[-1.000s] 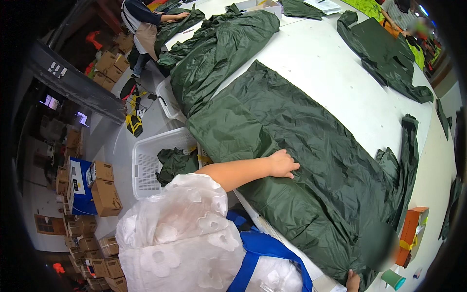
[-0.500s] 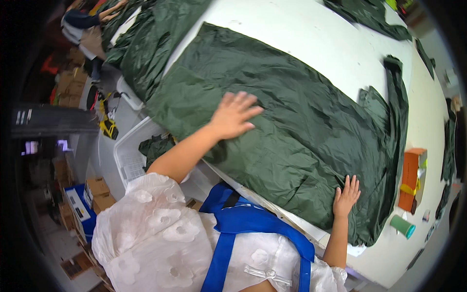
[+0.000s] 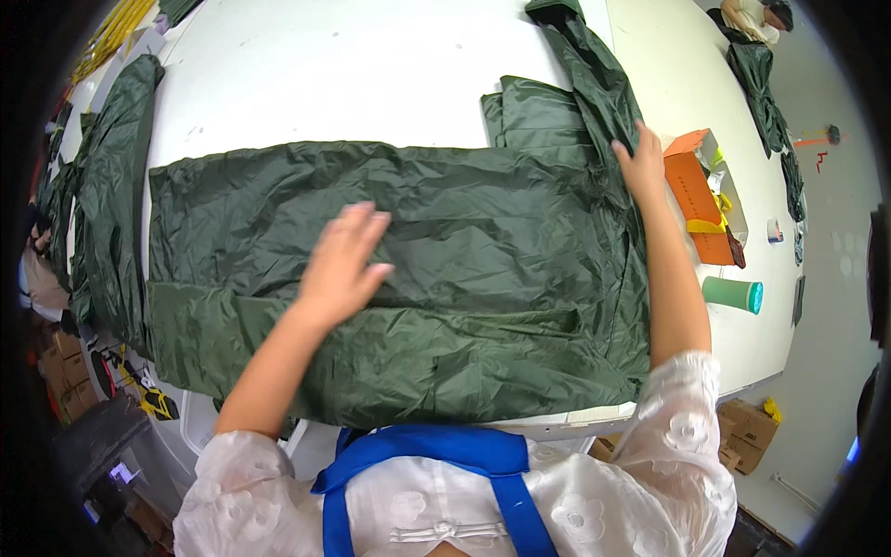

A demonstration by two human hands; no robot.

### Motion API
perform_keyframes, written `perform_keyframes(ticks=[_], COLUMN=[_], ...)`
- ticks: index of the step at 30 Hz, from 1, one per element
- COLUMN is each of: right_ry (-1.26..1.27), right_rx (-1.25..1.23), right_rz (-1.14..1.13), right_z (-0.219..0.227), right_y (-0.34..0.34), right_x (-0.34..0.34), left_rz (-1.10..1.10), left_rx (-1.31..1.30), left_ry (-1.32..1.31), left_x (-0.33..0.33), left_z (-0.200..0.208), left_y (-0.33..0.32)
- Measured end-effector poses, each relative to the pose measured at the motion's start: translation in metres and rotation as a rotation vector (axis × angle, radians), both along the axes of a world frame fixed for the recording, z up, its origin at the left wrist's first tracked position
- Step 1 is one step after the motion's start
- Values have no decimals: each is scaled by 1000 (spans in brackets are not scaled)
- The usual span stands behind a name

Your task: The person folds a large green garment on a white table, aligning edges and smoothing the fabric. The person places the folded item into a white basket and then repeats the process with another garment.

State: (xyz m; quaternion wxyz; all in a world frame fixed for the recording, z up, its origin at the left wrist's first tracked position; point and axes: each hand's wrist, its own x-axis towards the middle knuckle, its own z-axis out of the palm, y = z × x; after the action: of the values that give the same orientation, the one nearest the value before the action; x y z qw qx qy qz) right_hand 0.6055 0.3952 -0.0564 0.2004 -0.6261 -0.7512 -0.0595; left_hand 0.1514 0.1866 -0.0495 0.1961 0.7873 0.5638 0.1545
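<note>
The two hands are well apart over a dark green cloth (image 3: pixel 464 232), which lies spread crosswise on the white desk (image 3: pixel 306 56) in front of the person. The left hand (image 3: pixel 340 269) is above the cloth's middle, palm down, fingers loosely extended and thumb out to the side; it is blurred, and whether it touches the fabric cannot be told. The right hand (image 3: pixel 643 167) is at the edge of a bunched strip (image 3: pixel 594 70) at the cloth's right end, thumb held away from the fingers; whether it grips any fabric cannot be told. A lighter green band (image 3: pixel 418 362) runs along the cloth's near side, and a pleated piece (image 3: pixel 543 116) lies beyond its far right part. To the right of the cloth are an open orange box (image 3: pixel 689 190) and, nearer the person, a green spool (image 3: pixel 729 292) on its side. More green fabric (image 3: pixel 116 186) is heaped just left.
</note>
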Motion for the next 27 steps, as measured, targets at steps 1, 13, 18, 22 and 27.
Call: perform_keyframes(ticks=[1, 13, 18, 22, 27], right_ry=[-22, 1439, 1773, 741, 127], right_rx=[-41, -188, -42, -351, -363], right_rz=[-131, -257, 152, 556, 753], right_z=[-9, -11, 102, 110, 76], right_y=[30, 129, 23, -68, -155], right_x=[9, 94, 51, -66, -130], left_rz=[-99, -310, -275, -317, -309], left_rx=[-6, 69, -35, -98, -52], left_ry=[-37, -234, 9, 80, 77], left_x=[36, 265, 281, 283, 247], left_z=[-2, -88, -50, -17, -14], left_y=[17, 111, 123, 137, 70])
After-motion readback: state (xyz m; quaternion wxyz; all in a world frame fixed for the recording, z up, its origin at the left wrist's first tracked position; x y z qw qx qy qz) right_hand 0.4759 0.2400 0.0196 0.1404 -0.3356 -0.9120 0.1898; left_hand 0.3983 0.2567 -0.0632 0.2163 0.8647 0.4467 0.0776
